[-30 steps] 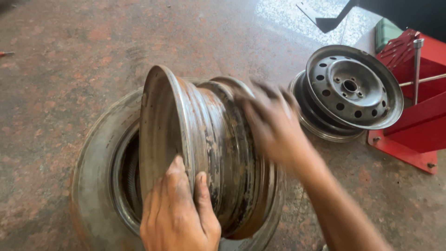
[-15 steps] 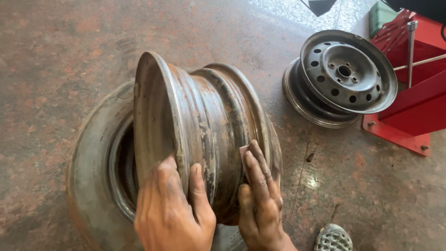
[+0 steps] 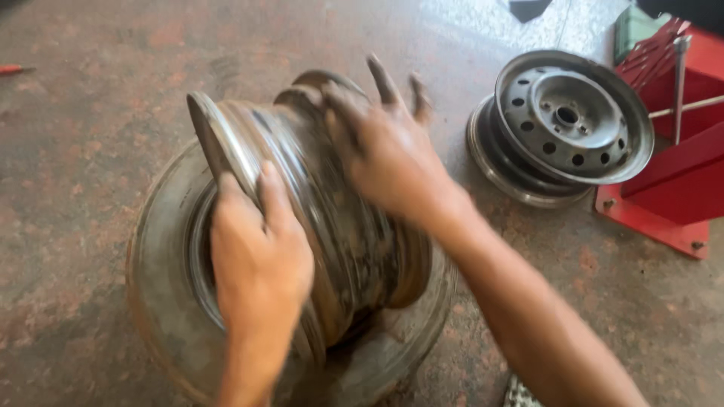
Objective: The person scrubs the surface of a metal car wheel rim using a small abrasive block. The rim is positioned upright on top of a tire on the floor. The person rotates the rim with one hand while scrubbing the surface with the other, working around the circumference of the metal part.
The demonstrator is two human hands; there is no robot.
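Floor (image 3: 90, 113), stained concrete, carries everything. Tyre (image 3: 162, 301) lies flat near its lower-left edge and serves as a cradle: bare steel rim (image 3: 332, 226) stands on edge in the tyre's opening, tilted, so it cannot roll off. Second rim (image 3: 566, 124) lies flat toward the upper-right corner, just beside a red stand (image 3: 679, 181). Left hand (image 3: 260, 264): grip closed over the near flange of the upright rim, thumb and fingers wrapped on the lip, likely steadying it. Right hand (image 3: 385, 147): grip apart, fingers spread, palm pressed on the far flange; image blurred, exact contact uncertain.
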